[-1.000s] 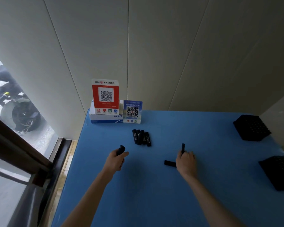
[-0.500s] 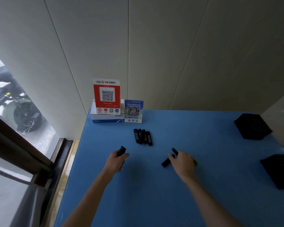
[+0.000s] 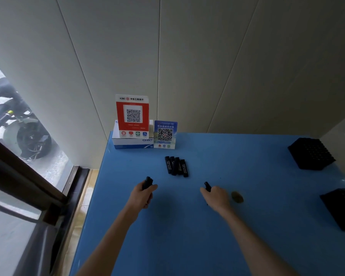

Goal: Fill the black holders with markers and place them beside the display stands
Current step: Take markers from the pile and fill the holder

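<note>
On the blue table (image 3: 187,246), my left hand (image 3: 142,195) is closed around a black marker (image 3: 147,182) whose tip sticks out above my fist. My right hand (image 3: 215,197) grips another black marker (image 3: 207,186) low over the table. Several black markers (image 3: 176,166) lie side by side ahead of my hands. Behind them stand a red QR display stand (image 3: 132,115) and a smaller blue QR display stand (image 3: 165,134). Two black holders sit at the right: one at the far right (image 3: 311,153), one nearer and cut by the frame edge (image 3: 341,208).
A white and blue box (image 3: 131,143) sits under the red stand in the table's far left corner. A small brownish spot (image 3: 237,197) marks the table right of my right hand. A window and dark frame (image 3: 28,176) run along the left; the wall closes the back.
My right hand has gathered the loose markers it was touching and now holds one with the tip pointing up-left. The left hand keeps its marker and has barely moved.
</note>
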Demonstrator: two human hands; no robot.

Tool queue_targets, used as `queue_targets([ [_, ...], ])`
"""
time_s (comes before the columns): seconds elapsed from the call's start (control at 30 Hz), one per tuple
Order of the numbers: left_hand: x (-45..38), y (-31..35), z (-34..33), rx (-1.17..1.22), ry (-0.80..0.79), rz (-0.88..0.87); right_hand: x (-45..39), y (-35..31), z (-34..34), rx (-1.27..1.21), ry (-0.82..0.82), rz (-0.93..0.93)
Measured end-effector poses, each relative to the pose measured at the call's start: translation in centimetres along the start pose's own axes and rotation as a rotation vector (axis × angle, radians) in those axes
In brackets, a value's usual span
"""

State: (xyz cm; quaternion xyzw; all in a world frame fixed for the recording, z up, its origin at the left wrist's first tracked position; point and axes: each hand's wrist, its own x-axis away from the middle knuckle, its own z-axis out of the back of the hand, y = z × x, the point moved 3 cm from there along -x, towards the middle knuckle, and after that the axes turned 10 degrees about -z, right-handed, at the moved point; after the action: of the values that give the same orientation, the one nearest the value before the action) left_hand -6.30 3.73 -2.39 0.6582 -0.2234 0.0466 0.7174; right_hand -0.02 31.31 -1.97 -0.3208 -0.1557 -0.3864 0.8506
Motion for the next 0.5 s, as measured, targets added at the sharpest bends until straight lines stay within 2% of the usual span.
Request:
queue_targets([
  [0.17,-0.5,0.7,-1.8,-0.016,-0.063,-0.014,0.9,0.4,0.7,-0.447,-0.183,-0.097],
  [0.33,-0.4,1.8,-6.1,-0.032,-0.164,-0.045,1.9,2.6,3.6,-0.596,-0.173,-0.11],
  [0.5,1.1,2.8,-12.5,-0.083,-0.261,-0.077,3.4,7.8,7.0,-0.754,-0.208,-0.108],
])
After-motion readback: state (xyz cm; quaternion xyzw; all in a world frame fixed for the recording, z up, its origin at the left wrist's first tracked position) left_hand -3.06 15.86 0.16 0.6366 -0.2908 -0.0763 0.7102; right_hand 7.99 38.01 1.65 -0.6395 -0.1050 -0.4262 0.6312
